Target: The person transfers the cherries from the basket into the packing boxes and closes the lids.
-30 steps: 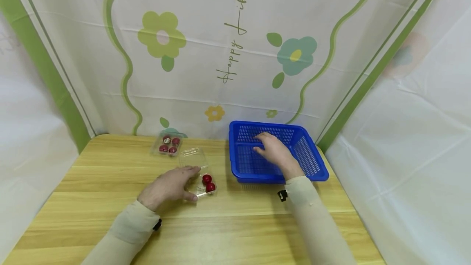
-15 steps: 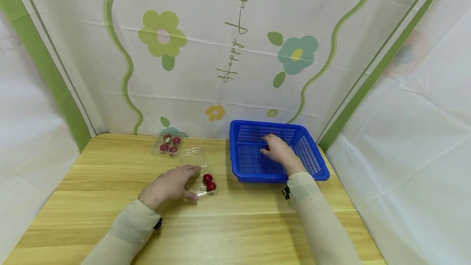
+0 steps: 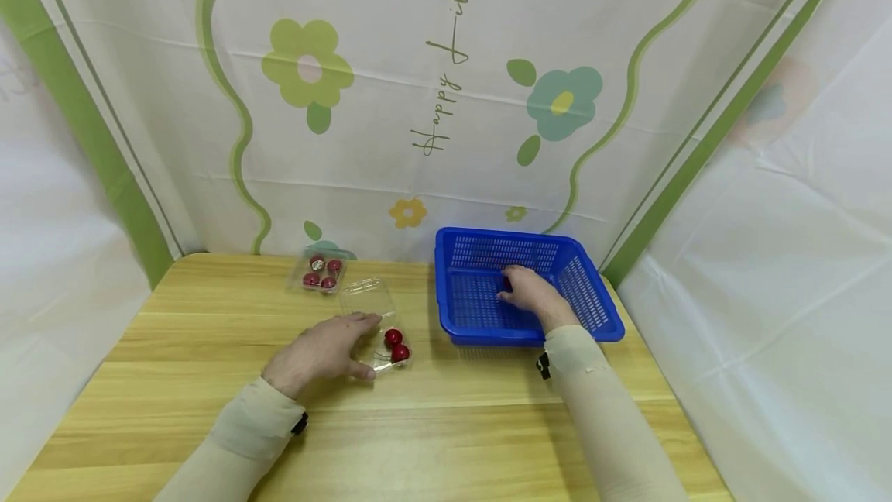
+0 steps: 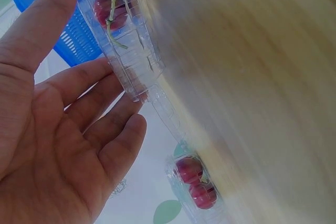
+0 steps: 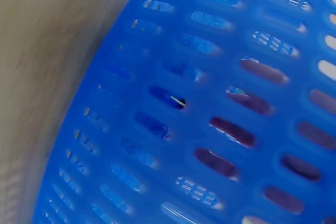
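My left hand [image 3: 324, 351] spans an opened clear plastic box [image 3: 382, 366], thumb at the near edge and fingertips at the far side. Two red cherries [image 3: 393, 338] lie in its right part, and a green stem [image 4: 111, 19] shows in the left wrist view. The box's clear lid [image 3: 368, 297] is folded back away from me. Down inside the blue basket [image 3: 446, 324], my right hand [image 3: 533, 294] curls its fingers and thumb round a dark red cherry [image 3: 508, 283], mostly hidden by the hand. Dark red [image 5: 231, 131] shows through the basket's slots in the right wrist view.
A second clear box [image 3: 324, 273], closed over several cherries, stands at the back left of the wooden table [image 3: 418, 440]. A printed white curtain [image 3: 376, 153] hangs right behind the table. The basket's raised rim surrounds my right hand.
My right hand has shifted slightly right and lower in the basket, its fingers drawing closer together, and the dark red cherry now shows between them. The left hand and the box have stayed put.
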`<state>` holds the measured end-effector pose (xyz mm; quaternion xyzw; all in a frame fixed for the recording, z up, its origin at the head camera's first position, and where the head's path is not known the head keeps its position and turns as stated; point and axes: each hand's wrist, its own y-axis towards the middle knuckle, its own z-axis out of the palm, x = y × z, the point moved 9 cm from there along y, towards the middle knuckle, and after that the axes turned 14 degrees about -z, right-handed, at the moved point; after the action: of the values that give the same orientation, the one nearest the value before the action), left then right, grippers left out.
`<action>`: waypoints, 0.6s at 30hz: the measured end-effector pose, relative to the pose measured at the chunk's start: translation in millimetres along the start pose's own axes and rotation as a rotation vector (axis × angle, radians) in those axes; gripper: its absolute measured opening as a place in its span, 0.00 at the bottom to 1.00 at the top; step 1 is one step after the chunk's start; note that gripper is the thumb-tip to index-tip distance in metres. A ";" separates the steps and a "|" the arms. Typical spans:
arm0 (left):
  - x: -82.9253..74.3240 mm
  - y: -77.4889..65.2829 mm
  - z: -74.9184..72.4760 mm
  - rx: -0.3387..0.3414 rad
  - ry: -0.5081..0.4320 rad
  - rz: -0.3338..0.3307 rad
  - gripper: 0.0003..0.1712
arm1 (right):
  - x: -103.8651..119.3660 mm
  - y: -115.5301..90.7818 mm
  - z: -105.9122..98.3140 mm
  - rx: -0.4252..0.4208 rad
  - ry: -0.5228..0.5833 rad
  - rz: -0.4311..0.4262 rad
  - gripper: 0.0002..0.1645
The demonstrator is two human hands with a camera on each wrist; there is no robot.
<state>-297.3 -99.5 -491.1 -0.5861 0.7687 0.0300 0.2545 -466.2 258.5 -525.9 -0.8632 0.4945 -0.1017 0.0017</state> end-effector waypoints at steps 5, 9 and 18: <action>0.6 0.8 0.6 0.000 0.003 0.000 0.59 | -58.0 29.1 43.9 -0.007 0.005 -0.015 0.39; 0.3 1.4 1.1 -0.001 0.009 0.001 0.59 | -51.3 25.0 40.6 -0.020 -0.039 -0.040 0.36; -0.4 2.2 1.3 -0.001 0.017 0.000 0.60 | -1.0 2.3 -1.8 -0.070 -0.126 -0.059 0.12</action>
<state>-298.8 -98.0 -492.6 -0.5865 0.7708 0.0254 0.2476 -469.0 258.4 -524.6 -0.8817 0.4708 -0.0297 -0.0003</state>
